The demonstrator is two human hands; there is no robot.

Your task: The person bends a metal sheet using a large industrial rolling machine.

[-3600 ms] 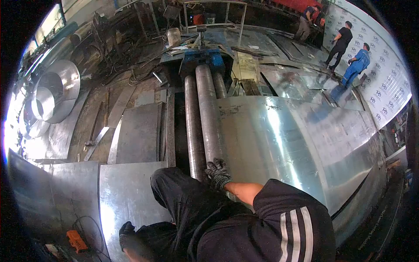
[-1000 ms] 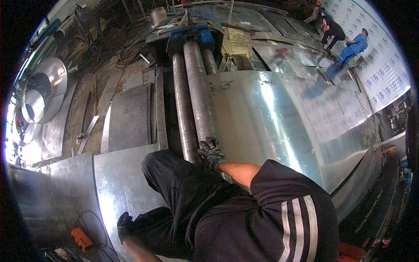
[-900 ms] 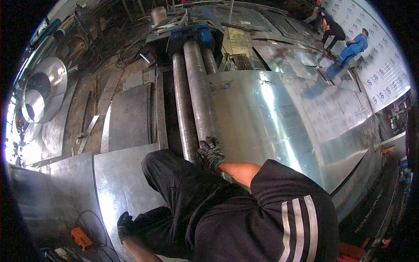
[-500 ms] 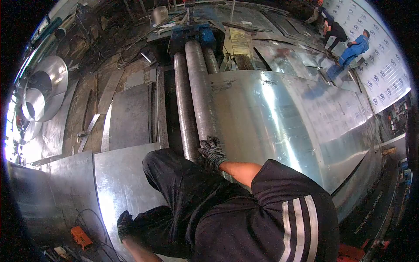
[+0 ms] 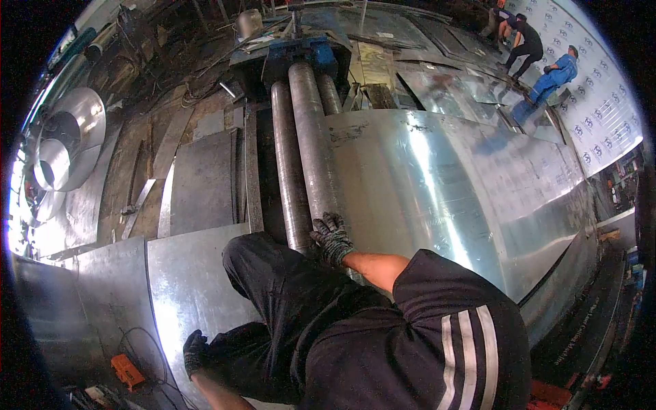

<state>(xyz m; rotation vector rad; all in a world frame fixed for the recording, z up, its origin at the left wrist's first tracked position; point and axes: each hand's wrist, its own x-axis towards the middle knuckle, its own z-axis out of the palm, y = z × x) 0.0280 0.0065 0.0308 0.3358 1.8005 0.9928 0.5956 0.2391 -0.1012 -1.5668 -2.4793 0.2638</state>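
My right hand [image 5: 332,239], in a grey-and-black knitted glove, lies on the near end of the thick steel roller [image 5: 312,140] with its fingers spread and nothing held. A thinner roller [image 5: 290,164] runs alongside on the left. Just right of that hand, a large shiny metal sheet [image 5: 389,184] curves away from the rollers. At lower left, my left hand [image 5: 195,350], also gloved, rests against my dark trouser leg [image 5: 239,352]. Its fingers look loosely extended, though partly hidden, and no object shows in it.
A blue roller stand [image 5: 328,58] holds the far roller ends. An orange box [image 5: 127,371] with a cable sits on the floor at lower left. Rolled metal rings [image 5: 85,113] stand at far left. Several people, one in blue overalls [image 5: 553,76], are at upper right.
Both my hands stay where they were. In the background, the person in black has risen a little, and the person beyond has shifted.
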